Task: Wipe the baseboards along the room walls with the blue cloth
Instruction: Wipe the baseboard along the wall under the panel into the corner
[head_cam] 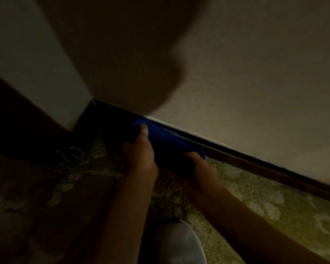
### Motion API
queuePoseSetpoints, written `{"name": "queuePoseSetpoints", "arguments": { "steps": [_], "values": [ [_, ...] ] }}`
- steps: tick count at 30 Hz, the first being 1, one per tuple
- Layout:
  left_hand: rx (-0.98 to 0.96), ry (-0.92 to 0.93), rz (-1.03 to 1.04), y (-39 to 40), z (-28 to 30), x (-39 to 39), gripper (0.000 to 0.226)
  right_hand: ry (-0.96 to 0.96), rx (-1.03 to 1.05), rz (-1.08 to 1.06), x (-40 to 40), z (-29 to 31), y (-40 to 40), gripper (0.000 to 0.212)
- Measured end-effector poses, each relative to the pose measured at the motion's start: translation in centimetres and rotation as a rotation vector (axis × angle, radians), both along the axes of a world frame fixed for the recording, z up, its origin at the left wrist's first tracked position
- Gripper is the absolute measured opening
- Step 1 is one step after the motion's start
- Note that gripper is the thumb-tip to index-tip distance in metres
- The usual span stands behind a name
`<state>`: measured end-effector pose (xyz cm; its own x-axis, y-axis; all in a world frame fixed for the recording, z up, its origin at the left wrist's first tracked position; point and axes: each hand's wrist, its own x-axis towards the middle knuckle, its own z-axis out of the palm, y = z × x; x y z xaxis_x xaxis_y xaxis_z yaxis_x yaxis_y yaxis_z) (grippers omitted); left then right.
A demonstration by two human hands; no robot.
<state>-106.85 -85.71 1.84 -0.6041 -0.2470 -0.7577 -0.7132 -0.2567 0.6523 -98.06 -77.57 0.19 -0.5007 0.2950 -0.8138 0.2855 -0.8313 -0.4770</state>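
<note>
Blue, and stretched lengthwise along the dark baseboard, the cloth lies pressed against the wood between two bare hands. The left hand holds the cloth's left end, with one finger laid straight up over the fabric, its nail showing; the other fingers are lost in shadow, so how tightly they close cannot be told. The right hand holds the cloth's right end low down, its fingers tucked under or behind the fabric and out of sight. Just past the left hand the baseboard runs into a dark corner where two pale walls meet. Below both hands and under the forearms spreads a patterned carpet, brighter beyond the right hand. Nearer than the hands, between the forearms, sits a rounded grey shape, too blurred to identify.
</note>
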Motion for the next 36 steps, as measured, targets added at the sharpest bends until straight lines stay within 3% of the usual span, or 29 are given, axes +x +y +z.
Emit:
{"name": "queuePoseSetpoints", "arguments": {
  "steps": [3,6,10,12,15,18,24,28,30,33,36],
  "values": [
    [0.079,0.013,0.104,-1.2,-0.4,-2.1,0.067,0.017,-0.043,0.061,-1.2,0.5,-1.7,0.039],
    [0.084,0.031,0.156,-1.9,-2.7,-5.5,0.052,-0.05,-0.043,0.165,-3.8,0.9,-3.3,0.072],
    [0.208,0.002,0.087,1.6,-3.7,-2.5,0.057,-0.062,0.024,0.025,-2.4,0.7,-0.2,0.049],
    [0.108,0.001,0.138,4.4,-2.8,0.9,0.07,-0.056,0.041,-0.041,0.8,1.1,1.9,0.04],
    [0.036,0.099,0.047,6.8,-0.6,5.0,0.068,-0.106,0.149,-0.163,4.3,1.4,4.5,0.045],
    [0.036,0.074,-0.066,6.0,-0.9,5.0,0.066,-0.135,0.166,-0.174,4.5,1.4,4.0,0.05],
    [-0.112,0.052,0.16,3.9,-2.5,0.0,0.072,-0.089,0.075,-0.042,0.7,1.2,0.5,0.044],
    [-0.07,0.088,0.045,7.0,-1.9,3.9,0.067,-0.114,0.173,-0.166,3.6,1.7,3.8,0.038],
    [0.025,0.059,-0.119,9.6,-0.8,7.5,0.066,-0.15,0.258,-0.301,6.4,1.3,6.3,0.034],
    [0.23,-0.042,-0.392,11.5,-0.1,10.8,0.07,-0.179,0.319,-0.497,9.3,1.4,8.8,0.047],
    [0.272,-0.062,-0.344,10.4,-0.3,10.3,0.062,-0.143,0.292,-0.479,9.3,1.3,9.0,0.045]
  ]
}}
